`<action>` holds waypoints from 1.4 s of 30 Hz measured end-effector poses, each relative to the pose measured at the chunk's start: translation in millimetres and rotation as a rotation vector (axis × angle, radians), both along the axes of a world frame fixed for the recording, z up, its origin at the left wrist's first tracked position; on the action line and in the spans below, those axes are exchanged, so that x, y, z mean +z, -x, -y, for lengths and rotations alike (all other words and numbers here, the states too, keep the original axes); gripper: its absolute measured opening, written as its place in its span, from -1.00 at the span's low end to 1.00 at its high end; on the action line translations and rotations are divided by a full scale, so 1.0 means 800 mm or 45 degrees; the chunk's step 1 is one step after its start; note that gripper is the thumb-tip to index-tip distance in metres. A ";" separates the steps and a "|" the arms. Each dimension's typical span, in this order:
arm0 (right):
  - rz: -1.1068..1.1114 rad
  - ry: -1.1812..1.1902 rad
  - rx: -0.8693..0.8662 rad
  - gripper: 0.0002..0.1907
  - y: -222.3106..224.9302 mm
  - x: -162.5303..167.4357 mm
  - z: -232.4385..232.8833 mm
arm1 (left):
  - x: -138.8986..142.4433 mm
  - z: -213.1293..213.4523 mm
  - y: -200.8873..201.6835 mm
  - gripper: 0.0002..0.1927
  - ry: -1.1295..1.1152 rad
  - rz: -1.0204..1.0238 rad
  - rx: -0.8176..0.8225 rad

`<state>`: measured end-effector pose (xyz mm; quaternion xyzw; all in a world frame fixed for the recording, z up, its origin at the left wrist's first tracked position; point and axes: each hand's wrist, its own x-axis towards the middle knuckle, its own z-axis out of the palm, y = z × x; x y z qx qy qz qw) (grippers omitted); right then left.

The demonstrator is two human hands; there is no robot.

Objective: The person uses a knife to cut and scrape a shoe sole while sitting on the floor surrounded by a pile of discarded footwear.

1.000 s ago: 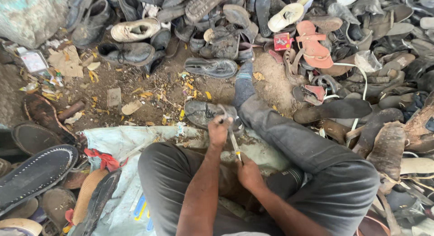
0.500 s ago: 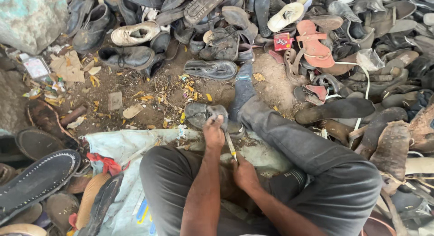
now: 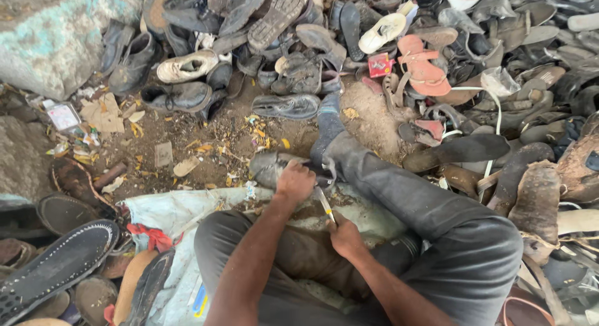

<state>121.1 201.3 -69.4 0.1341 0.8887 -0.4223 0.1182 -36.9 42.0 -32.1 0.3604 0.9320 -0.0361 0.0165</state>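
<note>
The person sits on the ground with the dark shoe [image 3: 269, 167] as the centre of the work; it lies on its side just past the bent knees, at the far edge of a pale sack [image 3: 181, 217] spread under the legs. The left hand [image 3: 294, 181] rests on top of this shoe with the fingers curled down over it, pressing it in place. The right hand [image 3: 344, 235] sits nearer the body than the shoe, closed in a fist around the handle of a knife [image 3: 324, 204], whose light blade slants up toward the shoe's near side; whether the tip touches the shoe cannot be told. To the right of the shoe, the person's leg in grey trousers [image 3: 424, 207] stretches away, its socked foot pointing at a black lace-up shoe [image 3: 286, 106] lying beyond on the littered dirt. Farther beyond the dark shoe, a heap of worn footwear spreads, among it a cream shoe [image 3: 186, 67] to the left and a pink sandal [image 3: 424, 67] to the right. Well to the left of the dark shoe and nearer the viewer, a black sole with a stitched edge [image 3: 56, 267] lies flat.
</note>
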 end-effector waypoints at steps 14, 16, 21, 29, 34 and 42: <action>-0.228 0.122 0.211 -0.70 0.050 0.006 -0.042 | -0.033 -0.009 -0.023 -0.85 -1.382 -0.030 0.315; -0.161 0.030 0.248 -0.73 0.067 -0.001 -0.039 | -0.036 -0.008 -0.024 -0.84 -1.489 0.085 0.352; -0.236 -0.103 0.316 -0.73 0.089 -0.010 -0.017 | -0.044 -0.014 -0.023 -0.75 -1.488 0.046 0.367; -0.309 0.022 0.244 -0.71 0.018 0.001 -0.004 | -0.051 -0.013 -0.024 -0.69 -1.699 0.220 0.652; -0.222 -0.073 0.255 -0.70 0.051 0.009 0.017 | -0.048 -0.013 -0.026 -0.82 -1.943 0.337 0.613; -0.063 -0.013 0.233 -0.74 -0.025 0.045 0.021 | -0.052 -0.012 -0.024 -0.82 -2.262 0.513 0.679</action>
